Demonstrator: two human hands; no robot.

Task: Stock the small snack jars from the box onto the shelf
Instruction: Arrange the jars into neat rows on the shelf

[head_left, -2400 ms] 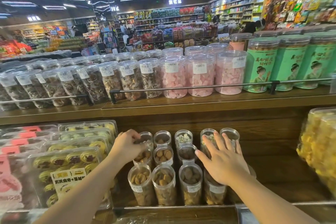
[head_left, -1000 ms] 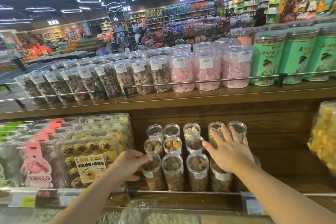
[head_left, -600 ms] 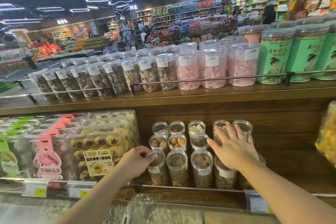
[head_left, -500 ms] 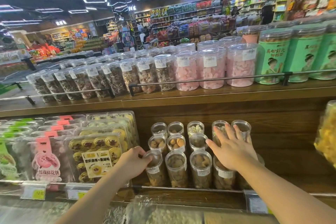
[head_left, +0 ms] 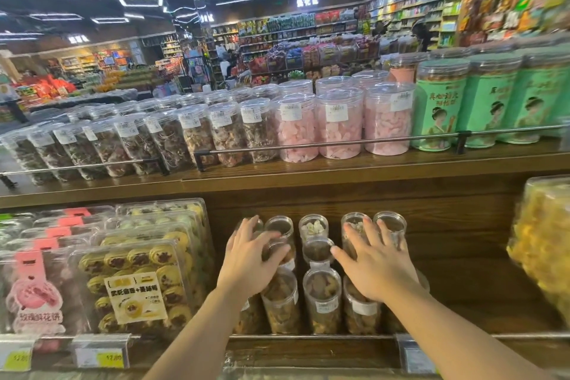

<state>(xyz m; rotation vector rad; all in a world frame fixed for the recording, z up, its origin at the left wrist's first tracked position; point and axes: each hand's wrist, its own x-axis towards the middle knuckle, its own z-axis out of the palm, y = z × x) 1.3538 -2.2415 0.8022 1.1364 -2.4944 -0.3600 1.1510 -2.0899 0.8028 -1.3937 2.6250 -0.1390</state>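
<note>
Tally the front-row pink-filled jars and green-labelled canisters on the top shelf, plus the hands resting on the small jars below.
Pink-filled jars: 3
Green-labelled canisters: 3
Hands on the small jars: 2, the left hand and the right hand
Total: 8

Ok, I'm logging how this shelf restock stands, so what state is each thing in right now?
Small snack jars: upright, lidded, stacked in tiers on the lower shelf.
Left hand: fingers spread, resting on the jars on the left side.
Right hand: fingers spread, flat on the jars on the right side.
Pink candy jars: upright, lidded, behind the rail.
Green canisters: upright, lidded.
Pastry trays: closed, stacked.
</note>
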